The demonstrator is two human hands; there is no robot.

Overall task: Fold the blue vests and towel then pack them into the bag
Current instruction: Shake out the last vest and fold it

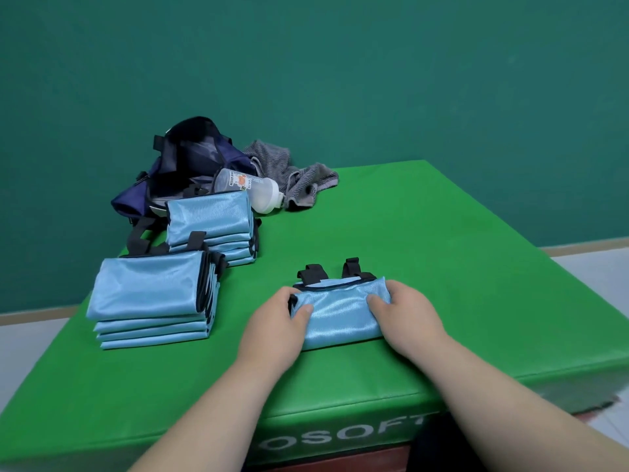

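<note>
Nearest, the left hand (282,311) and right hand (405,308) each gripped 1 short end of a folded blue vest (340,315) lying on the green mat (459,284), thumbs on top and fingers curled under its edges. The shiny fabric looked light, limp and slippery, so the fold would likely slide open unless held by both ends with the layers pinched together. To the left sat 2 stacks of folded vests, the near stack (149,291) and the far stack (211,223). Beyond them lay a clear bottle (248,189), the open dark bag (183,158) and the grey towel (299,178), crumpled and soft, not yet folded.
</note>
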